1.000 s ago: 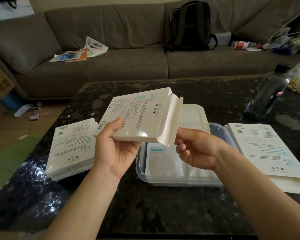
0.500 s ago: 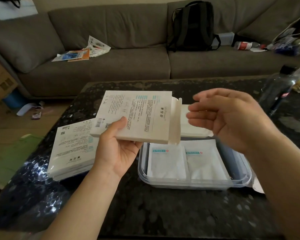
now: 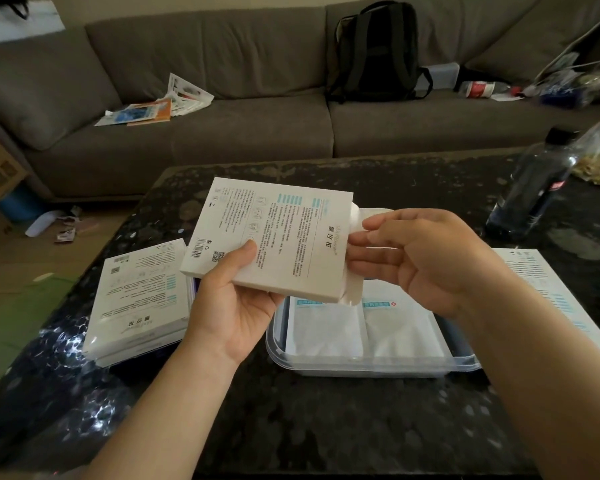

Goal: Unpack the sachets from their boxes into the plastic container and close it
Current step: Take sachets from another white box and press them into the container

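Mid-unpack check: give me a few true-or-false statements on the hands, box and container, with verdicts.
1. The left hand grips a white box above the table. True.
2. The plastic container is lidded. False: it is open, with two sachets side by side inside.
3. The right hand has its fingers at the box's open end. True.
4. The dark bottle lies flat on the left. False: it stands on the table's right side.
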A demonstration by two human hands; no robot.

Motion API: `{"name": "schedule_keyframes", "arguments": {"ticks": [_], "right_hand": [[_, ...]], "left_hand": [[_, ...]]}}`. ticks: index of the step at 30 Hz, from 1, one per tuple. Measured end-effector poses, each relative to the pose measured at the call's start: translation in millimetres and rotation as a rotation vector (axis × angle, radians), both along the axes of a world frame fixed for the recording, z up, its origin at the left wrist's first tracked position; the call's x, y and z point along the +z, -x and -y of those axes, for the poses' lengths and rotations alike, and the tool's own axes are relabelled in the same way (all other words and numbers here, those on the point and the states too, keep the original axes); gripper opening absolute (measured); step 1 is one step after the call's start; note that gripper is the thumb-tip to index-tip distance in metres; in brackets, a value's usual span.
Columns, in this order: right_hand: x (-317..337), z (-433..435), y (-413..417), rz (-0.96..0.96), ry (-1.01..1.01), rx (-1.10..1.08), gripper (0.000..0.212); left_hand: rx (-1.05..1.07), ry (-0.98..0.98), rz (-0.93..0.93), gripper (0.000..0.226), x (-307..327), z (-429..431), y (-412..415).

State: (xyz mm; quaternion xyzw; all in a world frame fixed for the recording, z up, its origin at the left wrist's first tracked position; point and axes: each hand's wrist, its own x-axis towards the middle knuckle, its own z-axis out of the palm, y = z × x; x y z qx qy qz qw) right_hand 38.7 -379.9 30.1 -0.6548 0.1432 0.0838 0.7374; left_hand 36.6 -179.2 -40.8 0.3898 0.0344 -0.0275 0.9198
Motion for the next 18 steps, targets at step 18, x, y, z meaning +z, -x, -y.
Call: {"name": "schedule_keyframes", "arguments": {"ticks": [18], "right_hand": [[-5.7,-5.0,1.5,-0.041,-0.160,0.127,0.017]], "left_hand": [[-0.020,-0.020,0.045,0.049,-2.2,-1.5,-0.4]]}}
